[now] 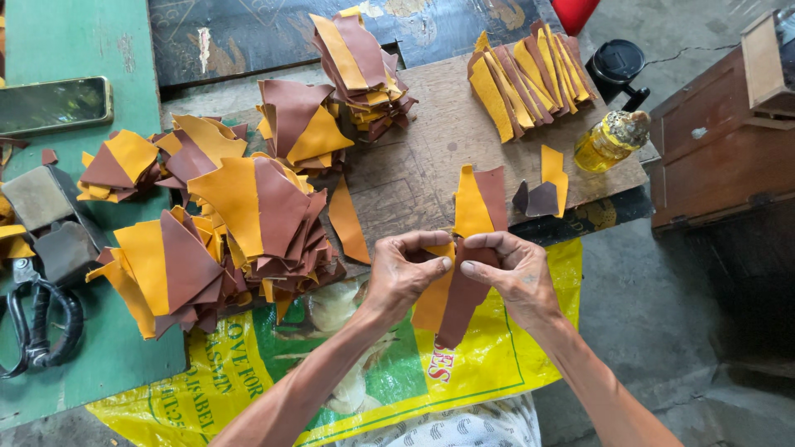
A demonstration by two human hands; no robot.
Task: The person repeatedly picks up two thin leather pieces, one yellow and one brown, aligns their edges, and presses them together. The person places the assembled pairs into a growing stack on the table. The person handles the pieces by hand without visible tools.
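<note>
Two hands are seen from above: the left hand [403, 273] and right hand [513, 269] are both closed on one two-tone leather piece [464, 273], yellow on the left half and brown on the right, w/ thumbs and fingers [422, 242] pinched along its middle seam. The piece is held upright just above the front edge of the wooden surface [414, 157], its lower end hanging over a yellow-green sack [497, 364] spread below. Several heaps of like pieces are piled to the left, the nearest heap [257, 215] just beside the left hand, w/ a single yellow strip [348, 222] lying between. Two more stacks are set at the back: a mixed stack [360, 70] at centre and a fanned row [530, 79] at right. A small folded piece [542, 192] is laid near the right hand, and a bottle [609, 141] of yellow liquid is lying at the board's right edge, w/ a black lid [617, 62] behind it. On the green top at far left, a phone [54, 103], a grey block [37, 199] and black scissors [37, 319] are placed. A brown wooden box [720, 149] is seen at far right.
</note>
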